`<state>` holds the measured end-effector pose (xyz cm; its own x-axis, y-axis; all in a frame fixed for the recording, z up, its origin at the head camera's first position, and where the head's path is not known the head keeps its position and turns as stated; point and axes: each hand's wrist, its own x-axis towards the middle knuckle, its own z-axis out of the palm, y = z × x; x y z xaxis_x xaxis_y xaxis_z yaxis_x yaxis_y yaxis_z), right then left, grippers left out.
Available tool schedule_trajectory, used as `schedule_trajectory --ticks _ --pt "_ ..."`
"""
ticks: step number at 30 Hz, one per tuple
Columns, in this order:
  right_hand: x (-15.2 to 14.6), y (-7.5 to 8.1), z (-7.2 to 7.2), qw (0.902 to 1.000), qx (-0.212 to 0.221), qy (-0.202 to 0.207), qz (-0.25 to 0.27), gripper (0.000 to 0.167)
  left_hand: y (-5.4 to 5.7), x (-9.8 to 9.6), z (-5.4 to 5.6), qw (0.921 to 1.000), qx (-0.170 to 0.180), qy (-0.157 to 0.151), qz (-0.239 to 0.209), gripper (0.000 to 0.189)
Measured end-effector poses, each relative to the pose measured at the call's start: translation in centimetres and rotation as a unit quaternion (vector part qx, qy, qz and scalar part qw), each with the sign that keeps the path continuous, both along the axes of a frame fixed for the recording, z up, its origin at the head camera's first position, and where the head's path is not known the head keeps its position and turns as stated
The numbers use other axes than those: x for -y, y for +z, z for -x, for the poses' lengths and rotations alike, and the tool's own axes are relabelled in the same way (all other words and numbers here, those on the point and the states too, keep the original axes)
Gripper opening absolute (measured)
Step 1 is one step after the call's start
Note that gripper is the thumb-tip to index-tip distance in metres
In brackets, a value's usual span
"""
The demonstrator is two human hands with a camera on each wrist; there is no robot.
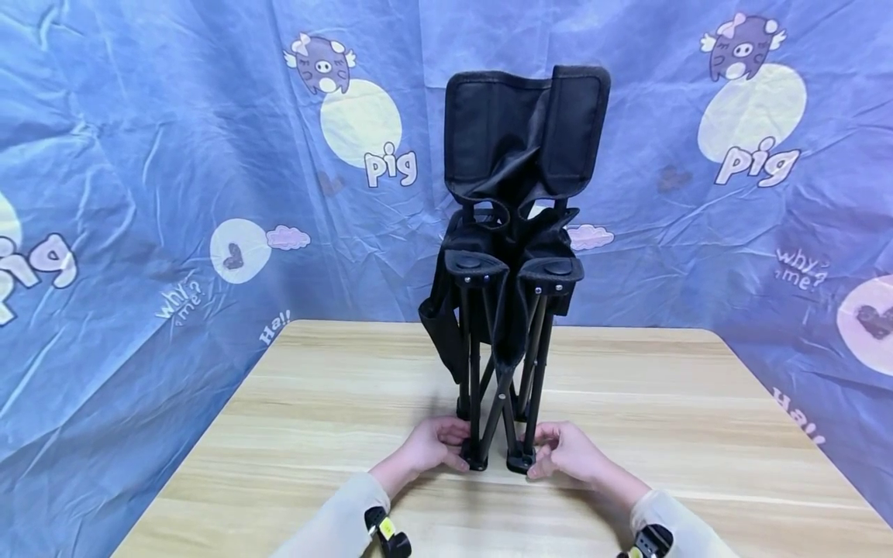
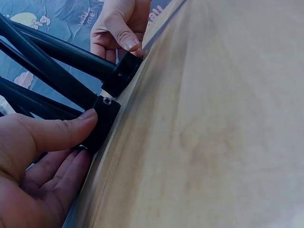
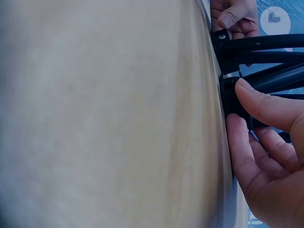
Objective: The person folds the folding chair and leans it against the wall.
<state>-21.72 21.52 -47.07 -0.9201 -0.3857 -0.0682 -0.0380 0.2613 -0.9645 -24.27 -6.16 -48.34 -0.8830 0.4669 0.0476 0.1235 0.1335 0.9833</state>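
A black folding camp chair [image 1: 526,155] stands upright on the table, its legs drawn close together and its fabric bunched between the poles. My left hand [image 1: 436,444] pinches the near left foot [image 2: 105,124], with the thumb on one side of the plastic cap and the fingers on the other. On the opposite side, my right hand [image 1: 568,452] pinches the near right foot [image 3: 232,100] between thumb and fingers. The two near feet sit a small gap apart. Crossed metal legs [image 1: 501,397] rise above them. My hands partly cover both caps.
The chair stands on a light wood-grain table [image 1: 335,387]. A blue printed cloth [image 1: 209,139] hangs behind the table and along its sides. A mesh-like black pocket [image 1: 444,337] hangs off the chair's left side.
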Motion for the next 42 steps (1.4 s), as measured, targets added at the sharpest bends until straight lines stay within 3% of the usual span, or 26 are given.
schedule_trajectory --ticks 18,31,42 --pt "-0.2 -0.3 1.8 0.9996 0.018 -0.020 0.006 0.050 -0.5 -0.6 1.8 0.9994 0.000 0.025 0.023 0.057" --pt "-0.3 0.0 3.6 0.9996 -0.012 -0.015 -0.018 0.045 -0.4 -1.0 3.3 0.9989 0.002 0.035 0.030 0.057" --pt "-0.4 -0.1 5.1 0.9983 -0.015 -0.035 -0.045 0.044 -0.5 -1.4 4.5 0.9980 0.005 0.052 0.035 0.058"
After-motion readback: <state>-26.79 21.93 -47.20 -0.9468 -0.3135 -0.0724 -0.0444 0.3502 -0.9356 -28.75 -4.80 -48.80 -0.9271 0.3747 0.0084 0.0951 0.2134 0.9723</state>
